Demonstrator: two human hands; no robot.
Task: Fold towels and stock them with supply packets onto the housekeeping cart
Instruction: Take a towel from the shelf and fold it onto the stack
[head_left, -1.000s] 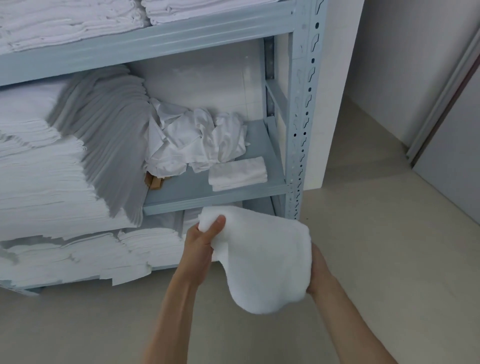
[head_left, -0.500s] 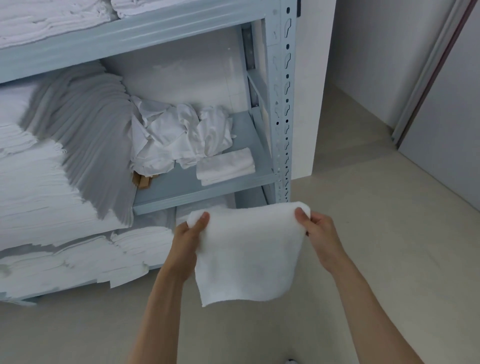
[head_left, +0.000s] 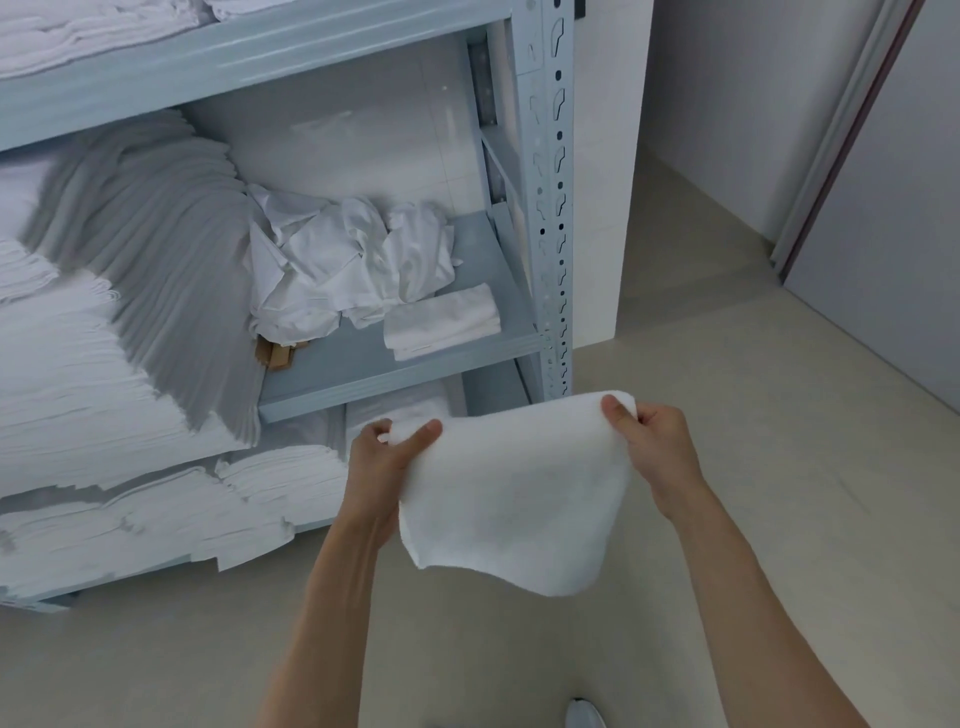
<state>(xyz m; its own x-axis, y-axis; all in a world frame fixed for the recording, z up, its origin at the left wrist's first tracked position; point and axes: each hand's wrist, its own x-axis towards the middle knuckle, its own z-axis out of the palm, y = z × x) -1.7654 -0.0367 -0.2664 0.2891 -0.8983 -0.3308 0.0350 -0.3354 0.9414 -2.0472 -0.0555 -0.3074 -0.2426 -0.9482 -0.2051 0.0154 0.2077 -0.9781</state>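
Pinching the white towel (head_left: 511, 488) by its two upper corners, left hand (head_left: 382, 470) and right hand (head_left: 657, 449) stretch it crosswise; the rest hangs below.

white towel (head_left: 514, 493), pale blue-grey shelving (head_left: 550, 208)

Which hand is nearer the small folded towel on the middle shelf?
Left. The left hand grips the held towel below the folded towel; the right hand grips it farther right, past the shelf post.
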